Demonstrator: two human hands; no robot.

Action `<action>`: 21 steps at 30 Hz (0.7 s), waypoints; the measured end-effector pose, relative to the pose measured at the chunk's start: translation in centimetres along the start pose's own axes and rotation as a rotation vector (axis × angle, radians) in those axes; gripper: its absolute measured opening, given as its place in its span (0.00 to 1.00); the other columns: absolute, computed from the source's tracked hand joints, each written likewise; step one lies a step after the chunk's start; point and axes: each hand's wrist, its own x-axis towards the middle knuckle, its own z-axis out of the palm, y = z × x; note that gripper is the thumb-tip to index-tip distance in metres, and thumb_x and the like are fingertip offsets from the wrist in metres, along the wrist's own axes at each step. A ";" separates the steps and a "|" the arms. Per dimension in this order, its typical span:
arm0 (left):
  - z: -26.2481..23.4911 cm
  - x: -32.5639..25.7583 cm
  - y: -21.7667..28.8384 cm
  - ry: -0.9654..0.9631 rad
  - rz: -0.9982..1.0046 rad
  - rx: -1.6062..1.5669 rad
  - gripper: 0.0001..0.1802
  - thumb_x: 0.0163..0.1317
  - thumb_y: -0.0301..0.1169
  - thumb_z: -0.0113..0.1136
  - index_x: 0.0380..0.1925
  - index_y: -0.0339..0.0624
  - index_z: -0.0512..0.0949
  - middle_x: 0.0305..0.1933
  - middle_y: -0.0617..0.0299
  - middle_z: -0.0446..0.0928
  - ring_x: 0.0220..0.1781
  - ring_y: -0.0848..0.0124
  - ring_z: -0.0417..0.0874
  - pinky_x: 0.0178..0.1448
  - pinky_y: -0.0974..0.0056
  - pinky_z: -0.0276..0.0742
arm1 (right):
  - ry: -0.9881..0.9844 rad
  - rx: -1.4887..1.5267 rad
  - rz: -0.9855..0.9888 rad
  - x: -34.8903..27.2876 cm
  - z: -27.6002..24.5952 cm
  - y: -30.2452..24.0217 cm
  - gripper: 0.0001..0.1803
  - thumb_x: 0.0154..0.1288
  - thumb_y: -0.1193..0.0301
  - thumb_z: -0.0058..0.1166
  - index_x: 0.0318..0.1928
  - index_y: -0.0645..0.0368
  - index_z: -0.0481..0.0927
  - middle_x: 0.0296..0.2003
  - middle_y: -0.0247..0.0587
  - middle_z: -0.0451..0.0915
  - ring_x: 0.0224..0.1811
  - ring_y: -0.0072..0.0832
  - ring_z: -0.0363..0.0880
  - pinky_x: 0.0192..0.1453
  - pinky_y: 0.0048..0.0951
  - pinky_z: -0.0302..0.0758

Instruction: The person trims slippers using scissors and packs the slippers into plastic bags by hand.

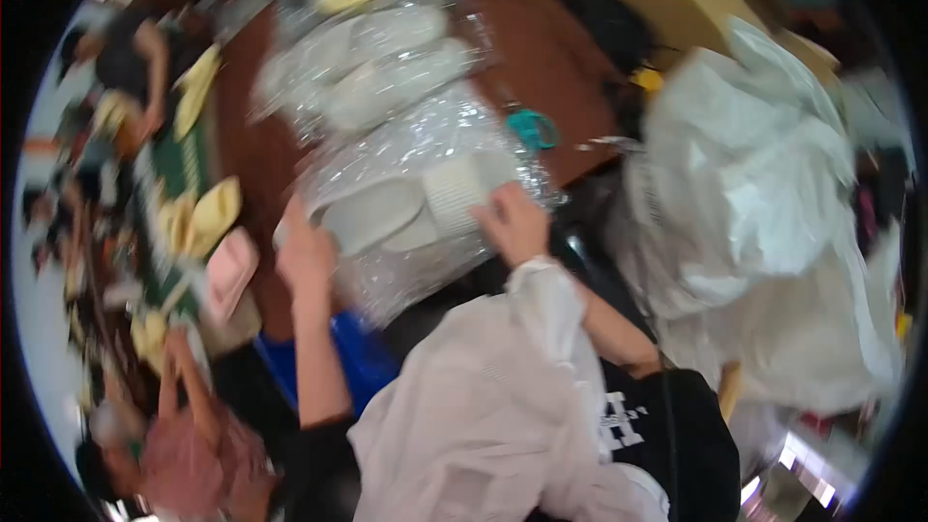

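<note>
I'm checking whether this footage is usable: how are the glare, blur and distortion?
Head view: bright glints speckle the clear plastic around the white slippers, and sheen whitens the large bag; head view: blur softens the left hand and right hand; head view: fisheye bending grows toward the dark rim, where the co-worker in pink looks tipped.

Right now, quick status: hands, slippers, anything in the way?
Left hand at left end of white slippers, right hand at ribbed strap. Clear plastic underneath. Scissors lie beyond, touching neither hand.
</note>
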 end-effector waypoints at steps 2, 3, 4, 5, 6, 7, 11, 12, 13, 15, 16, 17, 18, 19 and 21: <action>-1.6 -1.1 2.8 -0.251 -0.067 0.069 0.23 0.62 0.36 0.49 0.58 0.51 0.72 0.49 0.45 0.81 0.49 0.43 0.82 0.53 0.45 0.77 | -0.080 -0.055 0.130 -0.6 0.3 -0.5 0.19 0.59 0.53 0.60 0.39 0.56 0.78 0.38 0.45 0.78 0.40 0.45 0.80 0.41 0.42 0.77; -0.2 -1.7 0.6 -0.126 -0.042 0.106 0.19 0.64 0.37 0.49 0.53 0.44 0.74 0.46 0.43 0.82 0.47 0.44 0.83 0.52 0.45 0.77 | -0.092 -0.004 0.078 -0.7 1.2 -0.6 0.20 0.59 0.53 0.58 0.41 0.55 0.77 0.41 0.46 0.78 0.44 0.43 0.80 0.42 0.42 0.79; -0.2 -1.6 1.0 -0.234 -0.034 0.148 0.23 0.65 0.37 0.49 0.57 0.39 0.71 0.49 0.40 0.80 0.49 0.43 0.82 0.54 0.45 0.76 | 0.023 -0.172 -0.175 -1.8 3.4 1.5 0.19 0.60 0.53 0.57 0.43 0.54 0.77 0.44 0.44 0.75 0.44 0.41 0.79 0.41 0.40 0.79; -0.3 -1.7 1.6 -0.341 -0.014 0.193 0.27 0.65 0.38 0.49 0.61 0.35 0.69 0.51 0.38 0.79 0.51 0.43 0.81 0.57 0.45 0.75 | 0.012 -0.029 -0.207 -2.1 3.6 1.9 0.19 0.61 0.53 0.57 0.43 0.54 0.75 0.44 0.43 0.73 0.43 0.42 0.78 0.40 0.41 0.79; 2.1 -1.4 -6.0 -0.039 0.236 0.102 0.27 0.64 0.31 0.50 0.64 0.37 0.69 0.59 0.40 0.75 0.57 0.44 0.76 0.62 0.52 0.71 | -0.038 0.164 -0.323 -1.3 5.1 -0.5 0.19 0.62 0.54 0.57 0.43 0.55 0.73 0.44 0.42 0.71 0.43 0.42 0.78 0.39 0.41 0.78; 5.3 2.1 -8.8 -0.125 0.179 0.055 0.38 0.57 0.37 0.62 0.66 0.35 0.65 0.58 0.39 0.76 0.59 0.45 0.76 0.63 0.52 0.70 | 0.037 0.195 -0.353 -1.2 4.5 -1.0 0.19 0.62 0.55 0.58 0.42 0.56 0.72 0.43 0.43 0.70 0.41 0.42 0.77 0.40 0.42 0.77; 10.2 2.3 -2.3 -0.173 0.452 -0.218 0.39 0.56 0.37 0.63 0.67 0.35 0.65 0.59 0.40 0.75 0.60 0.45 0.75 0.64 0.52 0.69 | -0.091 0.294 -0.165 -1.8 3.5 0.7 0.15 0.61 0.62 0.59 0.43 0.55 0.71 0.41 0.43 0.70 0.42 0.44 0.76 0.44 0.44 0.74; 10.6 2.3 -1.1 -0.182 0.488 -0.240 0.39 0.56 0.37 0.63 0.67 0.35 0.64 0.59 0.40 0.74 0.61 0.45 0.75 0.65 0.52 0.69 | -0.126 0.368 -0.187 -1.7 3.5 1.1 0.15 0.60 0.65 0.59 0.43 0.55 0.71 0.41 0.43 0.69 0.43 0.44 0.76 0.45 0.44 0.72; 11.0 2.3 -0.2 -0.190 0.520 -0.257 0.39 0.55 0.37 0.63 0.67 0.35 0.64 0.59 0.40 0.74 0.61 0.45 0.74 0.65 0.52 0.69 | -0.107 0.358 -0.178 -1.7 3.6 1.5 0.15 0.60 0.65 0.59 0.43 0.55 0.71 0.41 0.43 0.69 0.43 0.44 0.76 0.45 0.44 0.72; 11.5 2.7 1.1 -0.205 0.573 -0.276 0.40 0.55 0.37 0.64 0.67 0.34 0.64 0.60 0.40 0.74 0.61 0.45 0.74 0.65 0.52 0.68 | -0.160 0.442 -0.178 -1.7 3.4 1.1 0.16 0.58 0.70 0.59 0.46 0.54 0.69 0.43 0.43 0.69 0.46 0.45 0.75 0.47 0.45 0.71; 11.8 2.7 1.5 -0.213 0.587 -0.281 0.40 0.55 0.37 0.64 0.67 0.34 0.64 0.60 0.40 0.74 0.62 0.45 0.74 0.65 0.52 0.68 | -0.176 0.405 -0.131 -1.9 3.9 1.0 0.19 0.56 0.71 0.58 0.48 0.53 0.67 0.44 0.43 0.69 0.47 0.45 0.75 0.50 0.46 0.71; 11.9 3.1 2.1 -0.220 0.604 -0.292 0.40 0.55 0.37 0.64 0.67 0.34 0.64 0.60 0.40 0.73 0.62 0.45 0.74 0.66 0.52 0.68 | -0.169 0.404 -0.126 -1.7 4.5 1.3 0.19 0.56 0.71 0.58 0.48 0.53 0.67 0.44 0.43 0.69 0.47 0.45 0.75 0.50 0.46 0.71; 12.0 3.2 2.6 -0.223 0.614 -0.296 0.41 0.54 0.37 0.65 0.67 0.34 0.64 0.60 0.40 0.73 0.62 0.45 0.73 0.66 0.52 0.67 | -0.175 0.441 -0.152 -1.3 5.2 1.7 0.20 0.56 0.72 0.58 0.49 0.53 0.67 0.45 0.44 0.69 0.49 0.46 0.74 0.51 0.47 0.71; 12.1 3.4 2.9 -0.230 0.623 -0.300 0.41 0.54 0.37 0.65 0.67 0.34 0.63 0.61 0.40 0.73 0.62 0.46 0.73 0.66 0.52 0.67 | -0.182 0.480 -0.178 -1.2 5.9 2.3 0.21 0.56 0.73 0.58 0.50 0.53 0.66 0.46 0.45 0.70 0.51 0.47 0.74 0.53 0.48 0.70; 12.4 3.5 3.1 -0.237 0.631 -0.309 0.42 0.54 0.37 0.65 0.67 0.34 0.63 0.61 0.40 0.73 0.63 0.46 0.73 0.67 0.52 0.67 | -0.232 0.491 -0.129 -1.1 6.6 3.1 0.23 0.56 0.74 0.57 0.52 0.54 0.66 0.47 0.46 0.70 0.52 0.48 0.74 0.54 0.49 0.70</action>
